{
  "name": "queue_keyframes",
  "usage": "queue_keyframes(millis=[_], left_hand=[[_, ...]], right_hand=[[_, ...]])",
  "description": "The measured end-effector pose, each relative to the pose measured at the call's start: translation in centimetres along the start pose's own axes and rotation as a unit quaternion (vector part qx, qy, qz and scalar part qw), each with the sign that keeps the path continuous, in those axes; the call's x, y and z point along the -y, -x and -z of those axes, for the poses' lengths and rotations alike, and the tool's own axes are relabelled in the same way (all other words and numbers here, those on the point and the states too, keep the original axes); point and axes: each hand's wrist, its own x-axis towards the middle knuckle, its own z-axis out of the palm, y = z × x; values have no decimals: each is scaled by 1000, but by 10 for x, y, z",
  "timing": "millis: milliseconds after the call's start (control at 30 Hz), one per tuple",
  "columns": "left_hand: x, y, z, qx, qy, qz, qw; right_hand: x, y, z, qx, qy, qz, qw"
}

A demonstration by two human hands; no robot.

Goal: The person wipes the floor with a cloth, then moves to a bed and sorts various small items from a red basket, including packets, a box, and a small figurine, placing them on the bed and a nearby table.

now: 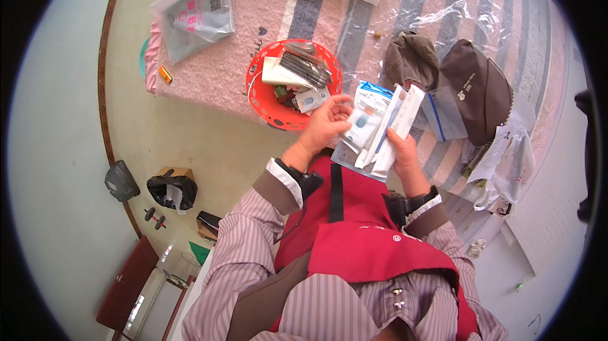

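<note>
My right hand (406,155) grips a clear plastic pouch (343,156) together with long slim white packets (400,127), its thumb lying over them. A small white packet with a blue picture (362,126) lies on the left part of this bundle, and a blue-edged packet (375,90) shows at the top. My left hand (327,120) is at the small packet's left edge with curled fingers; whether it pinches the packet is unclear. Just beyond that hand, a red plastic basket (254,96) holds a pack of black items (306,68), a white box (275,72) and another small white packet (312,99).
On the bed's pink quilt (209,84) lie a printed plastic bag (199,15), an orange lighter-like object (165,74), a brown cloth bag (475,89), a crumpled brown cloth item (411,58) and a zip bag (444,113). A lined bin (172,191) and a dumbbell-like object (155,218) stand on the floor.
</note>
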Motion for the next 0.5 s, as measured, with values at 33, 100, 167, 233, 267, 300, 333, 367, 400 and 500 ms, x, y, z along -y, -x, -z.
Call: queue_keyframes(millis=[33, 100, 167, 233, 267, 300, 333, 367, 400, 500], left_hand=[[-5, -7, 11, -5, -16, -16, 1000], [-15, -27, 37, -36, -93, -51, 994], [-28, -53, 66, -124, -272, -60, 953], [-37, -79, 88, -187, -408, -84, 889], [-37, -90, 94, -199, -492, -110, 840], [-38, -99, 99, -218, -574, -109, 782], [-35, -110, 100, -240, -608, -143, 743], [-33, -116, 102, -236, -659, -150, 698], [-31, -123, 104, -230, -706, -152, 652], [-30, -138, 108, -221, -778, -209, 550]], right_hand=[[3, -2, 1, -5, 21, 8, 1000], [9, -3, 5, -9, 54, 10, 998], [13, -3, 9, -10, 74, 10, 997], [13, -1, 11, -19, 88, 13, 996], [12, -1, 12, -21, 83, 11, 996], [11, 0, 13, -34, 87, 12, 996], [10, 0, 14, -38, 84, 11, 996], [8, 0, 14, -33, 72, 16, 997], [6, 0, 15, -44, 72, 11, 996], [3, -2, 17, -53, 75, 13, 996]])
